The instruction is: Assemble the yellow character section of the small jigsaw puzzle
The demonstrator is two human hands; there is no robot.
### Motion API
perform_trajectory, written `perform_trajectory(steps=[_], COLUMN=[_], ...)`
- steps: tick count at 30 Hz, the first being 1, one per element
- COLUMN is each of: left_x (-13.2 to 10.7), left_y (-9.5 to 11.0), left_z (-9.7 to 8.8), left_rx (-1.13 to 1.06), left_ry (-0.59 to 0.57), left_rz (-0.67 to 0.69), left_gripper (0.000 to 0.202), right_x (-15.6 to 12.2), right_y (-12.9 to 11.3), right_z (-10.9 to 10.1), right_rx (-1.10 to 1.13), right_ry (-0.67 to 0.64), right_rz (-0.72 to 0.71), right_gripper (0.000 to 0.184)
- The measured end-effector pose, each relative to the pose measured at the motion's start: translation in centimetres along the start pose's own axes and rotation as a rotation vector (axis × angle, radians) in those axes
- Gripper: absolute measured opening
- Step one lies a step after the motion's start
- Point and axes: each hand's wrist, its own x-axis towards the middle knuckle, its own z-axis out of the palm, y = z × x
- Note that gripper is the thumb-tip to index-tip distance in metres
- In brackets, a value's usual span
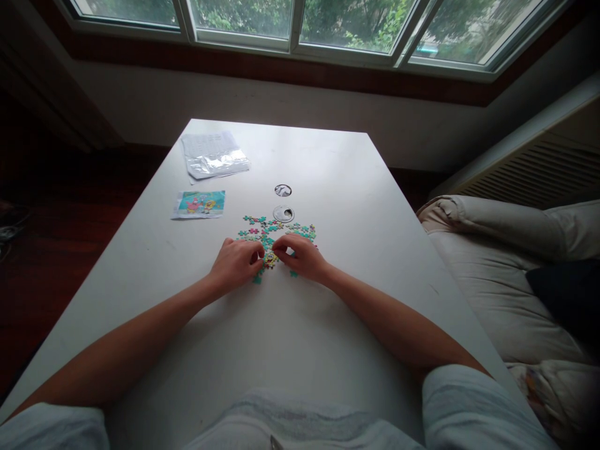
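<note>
Several small teal, pink and yellow jigsaw pieces (269,230) lie scattered in the middle of a white table (328,312). Both my hands rest on the near edge of this pile. My left hand (235,263) has its fingers curled, the tips pinched at a small joined cluster of yellow pieces (270,259). My right hand (301,256) is curled too, its fingertips meeting the same cluster from the other side. What exactly each finger holds is too small to see.
A small cartoon reference picture (199,204) lies to the left of the pieces. A clear plastic bag on paper (214,156) sits at the far left. Two round lids (283,213) lie beyond the pile. A cushioned sofa (506,275) flanks the table's right edge.
</note>
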Motion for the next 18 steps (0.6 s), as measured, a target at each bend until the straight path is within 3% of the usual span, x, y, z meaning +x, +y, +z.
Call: perform_trajectory(steps=[18], left_x=[-0.18], left_y=[-0.03], left_z=[0.28], left_rx=[0.018], left_ry=[-0.036], left_rz=[0.048], left_gripper=[0.006], right_x=[-0.38], right_y=[0.47], right_z=[-0.23], right_rx=[-0.419], right_ry=[-0.189], right_rz=[-0.138], right_gripper=[0.019])
